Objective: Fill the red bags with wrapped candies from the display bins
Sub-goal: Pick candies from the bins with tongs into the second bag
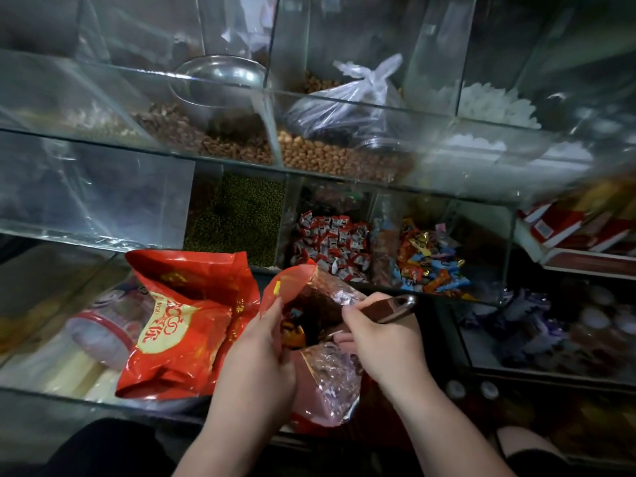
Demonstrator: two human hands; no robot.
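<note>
Low at the centre of the view, the left hand (261, 352) holds an open red bag (292, 282) by the near side of its mouth, its grip closed on the rim with the thumb on the outside and the fingers curled inside against the silvery lining. Wrapped candies (292, 333) in orange and dark wrappers show in the opening. The right hand (375, 342) has its grip wrapped tight round the handle of a scoop (394, 308); the handle's looped metal end points right, and the scoop's front end dips into the bag's mouth, mostly hidden. Just left of the left hand a second red bag (186, 321) with gold print lies crumpled on the glass case (51, 397). Beyond the hands, a glass bin of red-and-white candies (330, 246) stands beside a bin of mixed candies (430, 263) in blue, orange and gold; green beans (237, 218) fill the bin to their left
</note>
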